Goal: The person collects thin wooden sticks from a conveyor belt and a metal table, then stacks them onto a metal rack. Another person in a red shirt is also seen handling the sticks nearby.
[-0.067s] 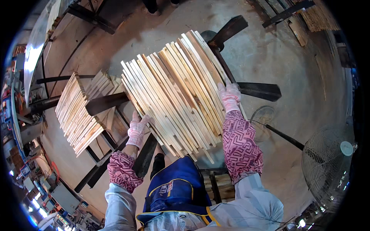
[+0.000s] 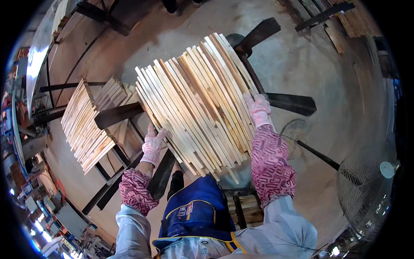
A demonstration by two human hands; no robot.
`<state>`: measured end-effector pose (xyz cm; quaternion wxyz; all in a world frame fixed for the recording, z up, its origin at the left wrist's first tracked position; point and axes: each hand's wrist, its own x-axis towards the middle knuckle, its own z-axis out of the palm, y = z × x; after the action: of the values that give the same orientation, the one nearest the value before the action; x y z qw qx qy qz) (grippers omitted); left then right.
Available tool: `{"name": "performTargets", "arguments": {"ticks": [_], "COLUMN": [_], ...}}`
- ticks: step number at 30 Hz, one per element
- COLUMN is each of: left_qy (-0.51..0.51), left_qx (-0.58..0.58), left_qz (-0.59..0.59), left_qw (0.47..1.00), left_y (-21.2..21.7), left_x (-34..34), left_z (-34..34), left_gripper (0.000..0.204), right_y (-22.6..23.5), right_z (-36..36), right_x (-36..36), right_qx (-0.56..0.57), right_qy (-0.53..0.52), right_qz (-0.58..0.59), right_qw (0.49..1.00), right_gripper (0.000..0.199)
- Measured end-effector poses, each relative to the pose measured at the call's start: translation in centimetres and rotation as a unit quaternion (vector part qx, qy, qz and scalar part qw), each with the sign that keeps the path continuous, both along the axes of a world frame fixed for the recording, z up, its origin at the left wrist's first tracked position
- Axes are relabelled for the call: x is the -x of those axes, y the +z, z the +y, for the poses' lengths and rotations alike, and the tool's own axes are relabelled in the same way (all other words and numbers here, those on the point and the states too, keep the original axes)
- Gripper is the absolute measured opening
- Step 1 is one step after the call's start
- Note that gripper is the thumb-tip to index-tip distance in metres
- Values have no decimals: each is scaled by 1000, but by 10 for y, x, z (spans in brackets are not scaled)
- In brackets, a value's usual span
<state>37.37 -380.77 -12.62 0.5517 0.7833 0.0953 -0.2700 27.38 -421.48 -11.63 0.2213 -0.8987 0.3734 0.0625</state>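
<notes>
A wide row of pale wooden strips (image 2: 194, 108) lies side by side in front of me, with uneven ends. My left hand (image 2: 153, 144), in a pinkish-white knit glove, rests against the row's left edge, its fingers stretched out and thumb apart. At the right edge, my right hand (image 2: 258, 108), gloved alike, has its fingers bent over the outermost strips. Its fingertips are partly hidden by the wood. Pink patterned sleeve covers reach over both forearms. One strip sticks out beyond the others at the near end.
Dark metal arms (image 2: 118, 115) of a rack jut out around the row. A second batch of strips (image 2: 86, 125) sits on the left. A pedestal fan (image 2: 366, 185) stands at right. Someone's feet (image 2: 172, 8) show at the far edge. More timber (image 2: 353, 19) lies far right.
My right hand and sleeve sit very slightly farther right in the picture. My left hand stays against the left edge of the row.
</notes>
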Motion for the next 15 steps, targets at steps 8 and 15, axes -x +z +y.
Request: {"name": "performTargets", "arguments": {"ticks": [8, 15], "left_qy": [-31, 178], "left_qx": [-137, 269], "left_qz": [-167, -170], "left_qw": [976, 931], "left_y": [-41, -96], "left_x": [3, 21], "left_z": [26, -4], "left_gripper": [80, 81], "right_y": [-4, -15], "right_z": [-19, 0], "right_x": [10, 8], "right_qx": [6, -235], "right_qy": [143, -90], "right_qz": [-218, -264], "right_qw": [965, 931], "right_gripper": [41, 54]}}
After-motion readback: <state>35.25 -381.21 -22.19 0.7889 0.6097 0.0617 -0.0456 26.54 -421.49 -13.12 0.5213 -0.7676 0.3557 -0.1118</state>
